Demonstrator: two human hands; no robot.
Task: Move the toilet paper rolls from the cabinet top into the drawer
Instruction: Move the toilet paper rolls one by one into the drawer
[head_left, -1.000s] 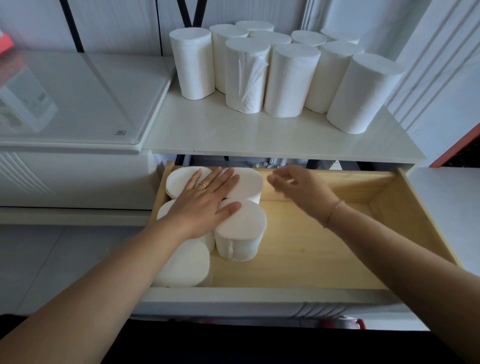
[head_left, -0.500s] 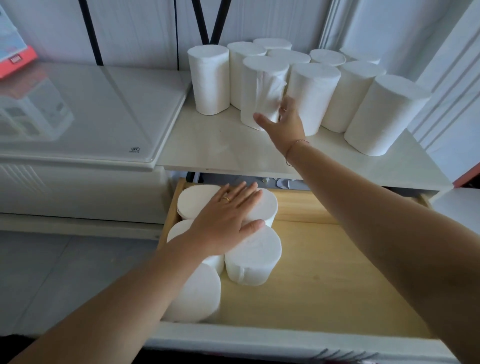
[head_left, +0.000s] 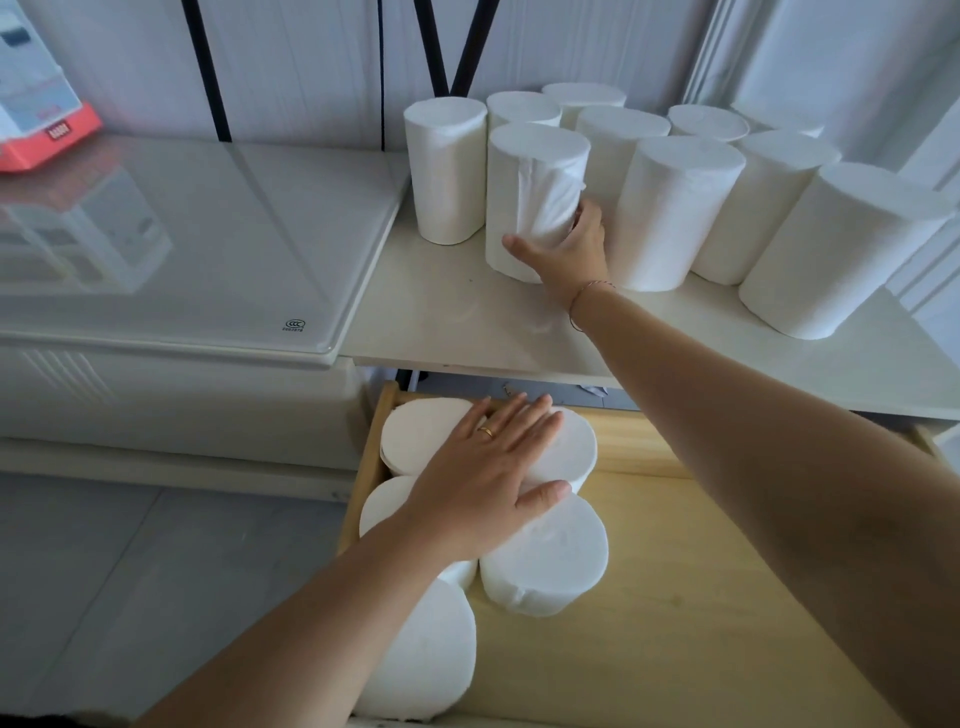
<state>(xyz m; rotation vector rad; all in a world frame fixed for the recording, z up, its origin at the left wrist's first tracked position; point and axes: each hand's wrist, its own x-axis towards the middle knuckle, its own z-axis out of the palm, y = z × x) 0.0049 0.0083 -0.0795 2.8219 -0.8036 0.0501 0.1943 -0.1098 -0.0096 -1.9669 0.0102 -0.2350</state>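
Several white toilet paper rolls stand upright on the white cabinet top (head_left: 467, 332). My right hand (head_left: 563, 249) wraps around the lower part of the front roll (head_left: 530, 192), thumb on its near side and fingers behind it. The roll still stands on the cabinet top. Below, the wooden drawer (head_left: 675, 597) is pulled out. Several rolls (head_left: 550, 556) stand on end in its left part. My left hand (head_left: 488, 478) lies flat, fingers spread, on top of those rolls.
A glossy white appliance lid (head_left: 197, 249) lies left of the cabinet top, with an orange-and-white box (head_left: 41, 124) at its far left corner. White wall panels stand close behind the rolls. The right part of the drawer floor shows bare wood. Grey floor tiles lie at lower left.
My right hand rose from above the drawer to the cabinet top and closed around the front roll. My left hand stayed flat on the drawer rolls. The view tilted upward and closer.
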